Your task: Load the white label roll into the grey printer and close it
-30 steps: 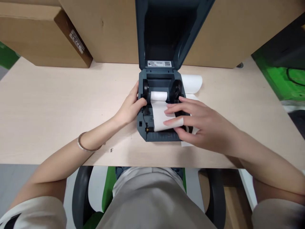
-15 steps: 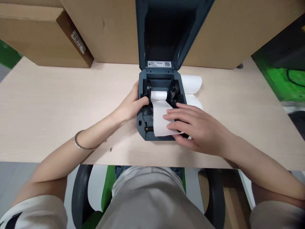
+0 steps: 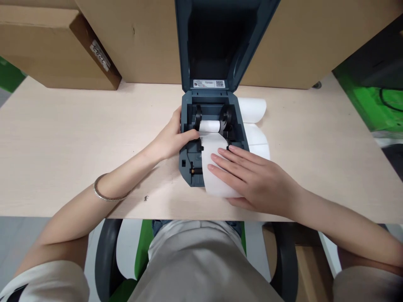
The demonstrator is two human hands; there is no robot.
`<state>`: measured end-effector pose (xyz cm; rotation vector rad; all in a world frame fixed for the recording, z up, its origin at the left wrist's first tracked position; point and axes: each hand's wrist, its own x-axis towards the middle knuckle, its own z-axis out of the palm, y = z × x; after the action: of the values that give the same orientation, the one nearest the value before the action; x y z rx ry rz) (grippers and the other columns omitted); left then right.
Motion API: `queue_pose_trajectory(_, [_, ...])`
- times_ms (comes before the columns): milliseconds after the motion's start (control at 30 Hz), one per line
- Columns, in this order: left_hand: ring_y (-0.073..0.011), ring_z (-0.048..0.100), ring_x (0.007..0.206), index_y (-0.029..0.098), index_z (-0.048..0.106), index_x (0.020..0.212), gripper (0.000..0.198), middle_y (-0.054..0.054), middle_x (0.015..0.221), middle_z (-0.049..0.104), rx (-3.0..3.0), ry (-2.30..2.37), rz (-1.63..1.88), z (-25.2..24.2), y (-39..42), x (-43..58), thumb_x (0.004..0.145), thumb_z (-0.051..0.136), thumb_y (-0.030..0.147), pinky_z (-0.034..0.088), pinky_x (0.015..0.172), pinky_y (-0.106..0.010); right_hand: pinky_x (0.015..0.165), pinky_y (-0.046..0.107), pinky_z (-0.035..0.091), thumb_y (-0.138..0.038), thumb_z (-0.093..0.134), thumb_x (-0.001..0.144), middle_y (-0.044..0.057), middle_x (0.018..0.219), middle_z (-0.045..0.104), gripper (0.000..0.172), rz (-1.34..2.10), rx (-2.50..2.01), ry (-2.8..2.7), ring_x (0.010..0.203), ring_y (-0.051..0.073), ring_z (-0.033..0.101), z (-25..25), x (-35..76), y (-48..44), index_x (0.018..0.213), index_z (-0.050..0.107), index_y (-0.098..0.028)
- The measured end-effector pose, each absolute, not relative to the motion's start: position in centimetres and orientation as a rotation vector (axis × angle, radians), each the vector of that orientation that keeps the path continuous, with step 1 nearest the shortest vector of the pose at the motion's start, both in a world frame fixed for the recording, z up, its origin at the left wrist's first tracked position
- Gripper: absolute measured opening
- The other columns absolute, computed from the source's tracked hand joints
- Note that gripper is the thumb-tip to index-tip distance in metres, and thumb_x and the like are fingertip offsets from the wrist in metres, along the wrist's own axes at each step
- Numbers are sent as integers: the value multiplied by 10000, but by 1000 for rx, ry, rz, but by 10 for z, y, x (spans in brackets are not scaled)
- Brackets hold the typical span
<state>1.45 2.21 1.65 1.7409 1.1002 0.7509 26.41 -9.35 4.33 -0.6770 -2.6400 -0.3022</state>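
A dark blue-grey label printer (image 3: 186, 163) stands on the table with its lid (image 3: 185, 50) raised. Inside, a small white paper roll (image 3: 209, 126) sits between two black round holders (image 3: 225, 117). From it a white paper strip (image 3: 211, 178) runs toward me and hangs over the printer's front edge. My left hand (image 3: 173, 140) grips the printer's left wall, thumb over the rim beside the left holder, fingers hidden outside. My right hand (image 3: 252, 178) holds the strip, long fingers laid flat on top and the thumb low at its edge, partly hidden.
Loose white paper (image 3: 255, 110) lies on the table (image 3: 78, 142) right of the printer. Behind stand a large cardboard box (image 3: 147, 50) and, at the left, a smaller carton (image 3: 37, 50). The table's front edge is close to my body.
The paper strip has come farther toward me, now past the printer's front edge, with my right hand shifted slightly down. The right holder has moved inward against the roll. My left hand keeps its place.
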Motion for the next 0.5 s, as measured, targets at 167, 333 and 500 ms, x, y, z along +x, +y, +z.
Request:
queue_pose_trajectory(167, [-389,385,1622,197,352,1609,752,-174,1708,425,1980,1182,916,15,7,5,965,627,471,348,1348,-615,1123,424,613,-269,553,1047,145,1294,775,349,-368,-636,-2659,1233,262,732,52,265,-110,1270,699,-44])
queue_pose_trajectory(333, [-271,461,1589,190,521,1532,614,-113,1570,610,2853,448,1298,14,-25,-2,1075,406,584,410,1348,-494,1065,414,654,-447,521,1089,87,1172,819,424,-244,-449,-2638,1136,249,781,62,274,-109,1089,771,-105])
queue_pose_trajectory(500, [-150,722,1219,213,759,1168,274,-10,1237,800,3342,-210,1280,10,-41,5,1046,623,417,629,1088,-295,1120,295,554,-429,344,1133,23,968,822,542,42,-563,-2294,1021,132,793,96,298,-53,924,779,-181])
